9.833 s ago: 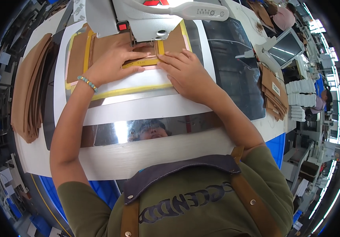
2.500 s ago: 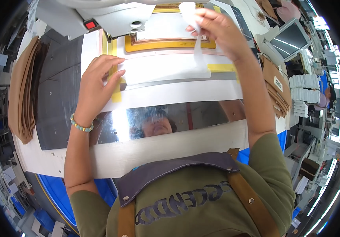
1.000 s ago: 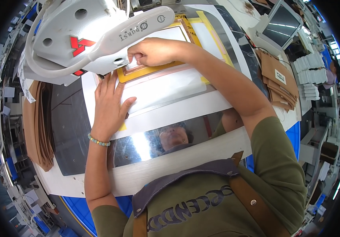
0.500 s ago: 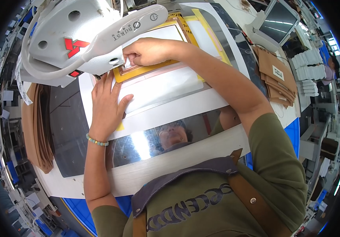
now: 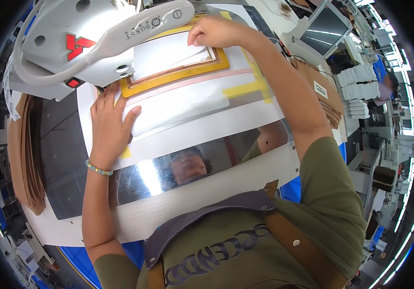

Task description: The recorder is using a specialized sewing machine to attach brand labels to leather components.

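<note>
My left hand (image 5: 109,123) lies flat with fingers spread on a white template sheet (image 5: 183,113), its fingertips beside the lower left corner of a yellow-edged frame (image 5: 178,77) under the sewing machine head (image 5: 86,48). Inside that frame is a white paper sheet (image 5: 161,55). Over the frame's right part, my right hand (image 5: 214,31) is closed in a pinch. Its thumb and fingers appear to grip the white paper, which looks lifted there, with a slanting edge and shadow below. The fingertips partly hide the grip.
A grey lamp arm (image 5: 144,29) curves over the frame. Brown paper pieces are stacked at the left (image 5: 26,159) and right (image 5: 315,86). A control screen (image 5: 324,33) stands at the back right. A shiny metal plate (image 5: 207,159) runs along the front.
My right hand has moved from the frame's lower left corner, up and right across it, baring the white paper inside. My left hand stays flat in place. The view has shifted slightly.
</note>
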Demonstrator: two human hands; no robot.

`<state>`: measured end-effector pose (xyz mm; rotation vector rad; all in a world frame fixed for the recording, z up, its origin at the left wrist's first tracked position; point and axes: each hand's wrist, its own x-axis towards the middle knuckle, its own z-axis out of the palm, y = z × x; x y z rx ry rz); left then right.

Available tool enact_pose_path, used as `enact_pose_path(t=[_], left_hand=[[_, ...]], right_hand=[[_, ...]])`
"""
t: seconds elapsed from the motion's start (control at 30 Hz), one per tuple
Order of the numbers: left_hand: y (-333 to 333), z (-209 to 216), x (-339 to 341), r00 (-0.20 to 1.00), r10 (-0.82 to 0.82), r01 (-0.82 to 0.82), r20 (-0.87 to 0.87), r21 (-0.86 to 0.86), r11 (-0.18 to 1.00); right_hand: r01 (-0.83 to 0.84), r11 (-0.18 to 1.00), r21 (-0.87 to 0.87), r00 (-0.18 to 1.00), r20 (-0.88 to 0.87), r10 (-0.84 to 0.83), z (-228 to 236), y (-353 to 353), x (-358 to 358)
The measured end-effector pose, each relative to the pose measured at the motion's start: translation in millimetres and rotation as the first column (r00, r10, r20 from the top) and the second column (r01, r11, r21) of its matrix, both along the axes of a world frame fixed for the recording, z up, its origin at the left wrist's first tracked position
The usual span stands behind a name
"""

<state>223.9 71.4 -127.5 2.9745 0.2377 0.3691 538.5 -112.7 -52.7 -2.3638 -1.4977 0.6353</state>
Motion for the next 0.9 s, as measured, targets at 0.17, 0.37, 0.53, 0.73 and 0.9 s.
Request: enact_pose_path(t=[0.17, 0.37, 0.53, 0.73, 0.9], left_hand=[[-1, 0, 0, 1.000, 0.006, -0.006, -0.006, 0.002, 1.000], [-1, -2, 1, 1.000, -0.001, 0.001, 0.014, -0.004, 1.000], [0, -2, 0, 1.000, -0.001, 0.001, 0.011, 0.010, 1.000], [0, -3, -1, 1.000, 0.009, -0.009, 0.024, -0.008, 1.000], [0, -4, -1, 0.999, 0.005, -0.004, 0.043, -0.014, 1.000]], right_hand=[[0.025, 0.999, 0.034, 0.995, 0.092, -0.028, -8, -22, -9], [-0.010, 0.998, 0.062, 0.999, 0.053, 0.006, -11, -33, -11], [-0.017, 0.999, 0.047, 1.000, -0.008, 0.018, -11, -34, -6], [-0.040, 0.998, -0.046, 0.999, -0.017, 0.040, -1, -23, -7], [-0.050, 0.977, -0.210, 0.998, 0.034, 0.059, 11, -4, -9]])
